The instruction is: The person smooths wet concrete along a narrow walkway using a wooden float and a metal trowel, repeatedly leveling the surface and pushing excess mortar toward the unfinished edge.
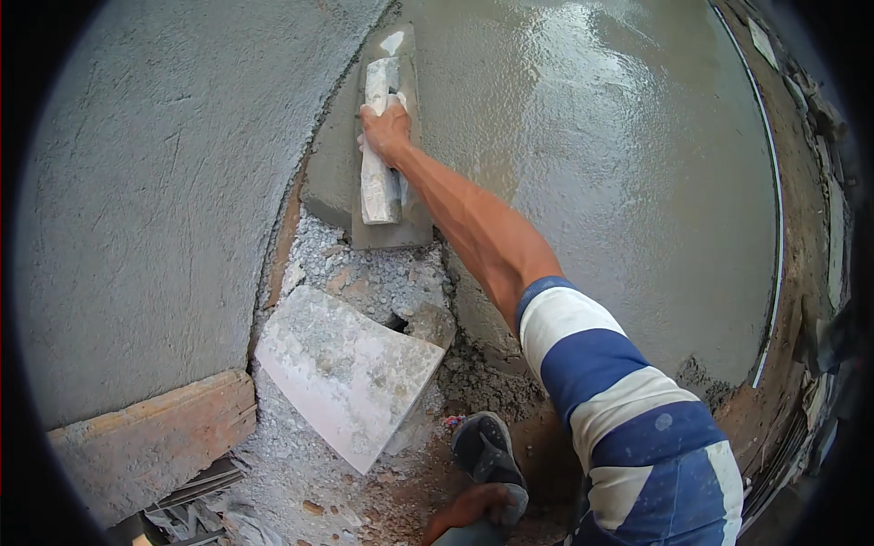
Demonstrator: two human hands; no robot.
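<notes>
Gripping the float's handle (pixel 379 146), our right hand (pixel 386 130) presses the float (pixel 390 229) onto the wet concrete slab (pixel 592 164) beside the plastered wall (pixel 155 200); left hand unseen.

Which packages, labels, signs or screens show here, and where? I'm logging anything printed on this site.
None in view: no package, label, sign or screen.
The right hand grips a mortar-caked trowel on the wet grey cement floor, beside the rendered wall.
A pale flat slab lies on rubble.
</notes>
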